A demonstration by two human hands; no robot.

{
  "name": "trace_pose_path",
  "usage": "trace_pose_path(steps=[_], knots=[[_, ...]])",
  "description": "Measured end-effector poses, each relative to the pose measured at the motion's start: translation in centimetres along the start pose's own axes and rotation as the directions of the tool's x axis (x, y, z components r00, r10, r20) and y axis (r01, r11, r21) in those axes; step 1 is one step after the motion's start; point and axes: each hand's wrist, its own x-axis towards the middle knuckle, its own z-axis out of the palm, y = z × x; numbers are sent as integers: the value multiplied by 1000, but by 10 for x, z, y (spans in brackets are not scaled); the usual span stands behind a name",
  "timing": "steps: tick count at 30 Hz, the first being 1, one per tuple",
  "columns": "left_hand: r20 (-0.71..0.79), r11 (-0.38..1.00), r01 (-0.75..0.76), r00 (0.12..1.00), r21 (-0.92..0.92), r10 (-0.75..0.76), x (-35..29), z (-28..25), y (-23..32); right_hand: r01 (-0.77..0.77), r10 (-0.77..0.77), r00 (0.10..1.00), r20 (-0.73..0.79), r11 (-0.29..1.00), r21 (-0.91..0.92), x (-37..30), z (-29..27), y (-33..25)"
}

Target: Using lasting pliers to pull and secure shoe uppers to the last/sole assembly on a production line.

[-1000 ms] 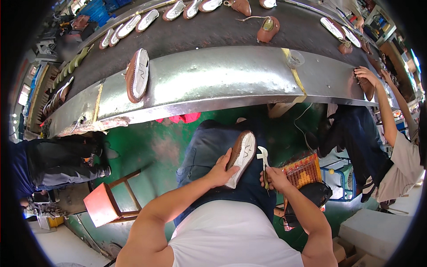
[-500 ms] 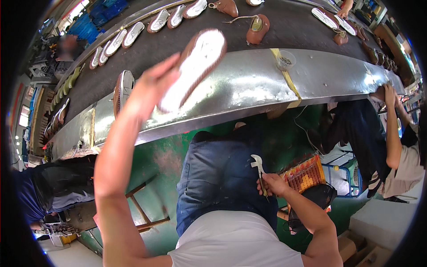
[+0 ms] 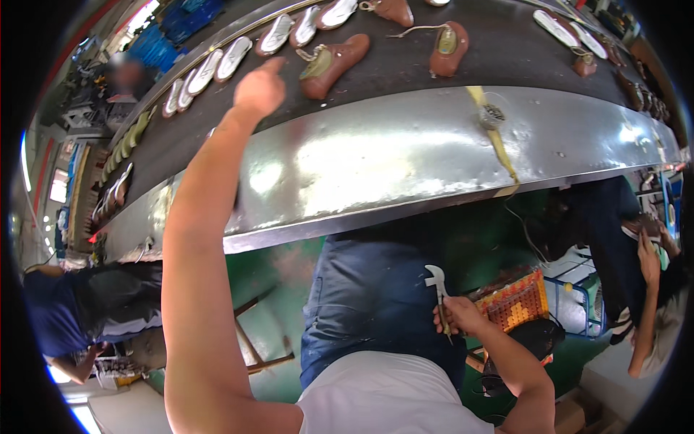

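My left hand (image 3: 262, 90) is stretched over the dark belt (image 3: 376, 76), with a finger extended and nothing visible in its grasp. Just right of it, a brown leather shoe (image 3: 334, 69) lies opening up, its lace hanging loose and something green inside. Upturned shoes showing white soles (image 3: 233, 58) stand beyond and left of the hand. Over my lap, my right hand (image 3: 460, 315) is closed around the handles of a pair of lasting pliers (image 3: 436, 282), whose pale metal head points away from me.
A shiny metal ledge (image 3: 361, 159) borders the belt. On it sits a clear cup of small metal bits (image 3: 491, 114) beside a yellow strap (image 3: 499, 155). Another brown shoe (image 3: 450, 49) lies farther right. A co-worker (image 3: 650, 267) handles a shoe at right; another person (image 3: 94, 304) is at left.
The brown shoe, held sole up in my left hand before, now lies opening up on the belt, released. My left hand has moved farther out. My right hand still holds the pliers.
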Motion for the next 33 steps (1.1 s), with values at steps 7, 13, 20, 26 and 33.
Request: trace_pose_path(steps=[7, 13, 20, 26, 33], knots=[[662, 527, 820, 525, -224, -535, -100, -38, -163, 18, -17, 1000, 22, 998, -63, 2, 8, -2], [326, -143, 313, 942, -939, -79, -219, -74, -55, 48, -55, 997, -50, 989, -141, -5, 21, -2], [397, -318, 389, 917, -865, 42, -381, 37, 133, 218, -546, 820, -175, 580, -785, -28, 92, -53], [397, -233, 467, 871, -853, 289, -380, 62, 135, 252, -582, 793, -180, 582, -773, 9, 133, -64], [430, -273, 512, 848, -814, 308, -384, 78, 126, 406, -528, 849, -22, 677, -615, 29, 108, -56]])
